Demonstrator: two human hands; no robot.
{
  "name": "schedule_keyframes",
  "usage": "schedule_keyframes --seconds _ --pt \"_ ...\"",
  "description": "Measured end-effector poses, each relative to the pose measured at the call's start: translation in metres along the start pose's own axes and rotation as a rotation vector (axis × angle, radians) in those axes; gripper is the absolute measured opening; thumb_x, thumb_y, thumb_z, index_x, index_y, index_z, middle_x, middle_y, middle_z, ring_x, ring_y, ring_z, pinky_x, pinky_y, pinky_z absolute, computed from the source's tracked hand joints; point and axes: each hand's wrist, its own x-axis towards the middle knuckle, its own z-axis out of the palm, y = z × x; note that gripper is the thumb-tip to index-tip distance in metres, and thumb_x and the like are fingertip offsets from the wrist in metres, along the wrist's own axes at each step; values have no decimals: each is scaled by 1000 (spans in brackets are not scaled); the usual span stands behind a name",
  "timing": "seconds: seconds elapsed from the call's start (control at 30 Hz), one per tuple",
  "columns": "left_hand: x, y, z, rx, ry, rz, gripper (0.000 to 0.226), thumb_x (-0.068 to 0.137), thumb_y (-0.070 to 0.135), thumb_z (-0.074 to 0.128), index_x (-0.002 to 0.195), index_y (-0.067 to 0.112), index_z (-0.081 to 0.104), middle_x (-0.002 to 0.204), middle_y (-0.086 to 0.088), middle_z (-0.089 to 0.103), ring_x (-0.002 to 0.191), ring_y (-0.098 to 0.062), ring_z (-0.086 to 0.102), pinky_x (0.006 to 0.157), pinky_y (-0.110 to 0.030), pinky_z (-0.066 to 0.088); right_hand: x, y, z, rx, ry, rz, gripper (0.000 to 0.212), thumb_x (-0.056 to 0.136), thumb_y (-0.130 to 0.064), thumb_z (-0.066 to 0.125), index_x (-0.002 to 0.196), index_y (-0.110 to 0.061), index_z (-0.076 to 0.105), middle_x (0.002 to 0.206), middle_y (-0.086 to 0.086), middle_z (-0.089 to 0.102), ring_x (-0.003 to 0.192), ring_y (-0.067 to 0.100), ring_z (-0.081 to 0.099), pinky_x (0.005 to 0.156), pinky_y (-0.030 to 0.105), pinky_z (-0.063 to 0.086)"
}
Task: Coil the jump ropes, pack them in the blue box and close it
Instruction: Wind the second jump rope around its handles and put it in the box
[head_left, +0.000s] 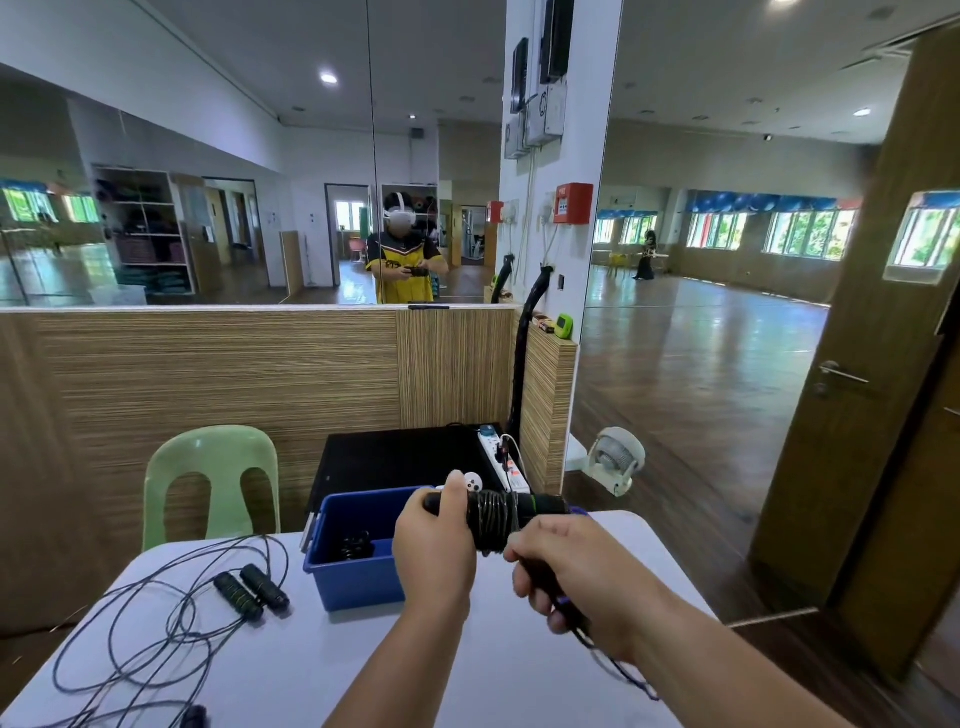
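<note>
My left hand (435, 551) grips the black handles of a jump rope (498, 514), held level above the white table (322, 670), with thin cord wound round their middle. My right hand (563, 571) grips the loose end of that cord just below the handles; the rest trails down past my right wrist. The blue box (358, 571) stands open behind my left hand, with a coiled dark rope (356, 545) inside. Another jump rope with two black handles (252, 590) lies uncoiled on the table's left part, its cord in loose loops.
A green plastic chair (213, 483) stands behind the table at the left. A black cabinet (400, 462) with a white power strip (506, 465) sits behind the box. A small fan (615, 460) stands on the floor to the right. A wood-panelled wall is ahead.
</note>
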Motion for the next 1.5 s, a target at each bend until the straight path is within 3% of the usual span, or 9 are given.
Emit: schedule_keyframes --seconds 0.3,0.57,0.67,0.87,1.07,1.2,1.33,1.43,1.5 --pt "0 2 3 -78 13 -66 45 100 48 57 82 7 68 79 -13 70 73 -24 62 71 -43 51 1 35 5 149 -42 20 32 105 -34 54 89 -7 54 68 19 65 42 20 41 45 26 29" --pt "-4 1 8 -114 -20 -97 49 99 51 56 83 5 66 83 -17 69 75 -24 60 69 -40 48 1 59 9 120 -112 -21 42 109 -32 41 98 -3 70 59 12 52 44 18 33 48 28 31" --pt "-5 4 7 -144 -48 -132 52 98 51 58 81 2 60 72 -15 60 68 -23 52 63 -38 42 3 65 1 20 -106 -56 42 109 -32 38 91 -8 68 61 9 50 48 18 34 49 27 31" --pt "-8 10 4 -182 -98 -161 46 97 47 61 67 13 54 58 0 53 59 -18 45 54 -32 37 20 79 -25 10 -151 -43 39 108 -40 44 84 -15 62 65 5 44 56 15 32 51 24 28" --pt "-11 18 1 -197 -181 -200 40 99 46 60 75 14 54 61 -3 48 52 -16 39 45 -26 31 35 80 -44 -135 -231 -85 42 102 -48 51 76 -15 56 62 4 48 53 18 39 59 31 47" --pt "-14 20 -2 -166 -246 -173 38 99 44 60 75 14 54 58 0 46 49 -14 37 44 -26 29 45 57 -62 -354 -188 -77 37 92 -31 50 56 -24 52 52 -1 48 49 17 41 56 31 49" --pt "-13 19 -6 -128 -273 -142 37 99 41 59 74 14 56 55 2 47 48 -14 38 43 -26 29 55 21 -89 -605 -149 -107 8 69 -17 49 63 -14 46 61 8 43 58 19 41 57 33 39" --pt "-13 17 -8 -84 -281 -66 37 99 39 60 73 13 60 59 2 53 54 -13 46 43 -23 35 62 -11 -98 -719 -166 -128 19 82 -26 63 66 -19 54 60 -1 47 56 15 45 55 30 40" --pt "-13 15 -8 -47 -274 -26 38 99 39 59 72 13 61 58 4 53 54 -11 46 44 -22 35 66 -31 -102 -743 -163 -162 37 89 -38 74 70 -12 55 59 -4 46 56 15 42 52 29 39"
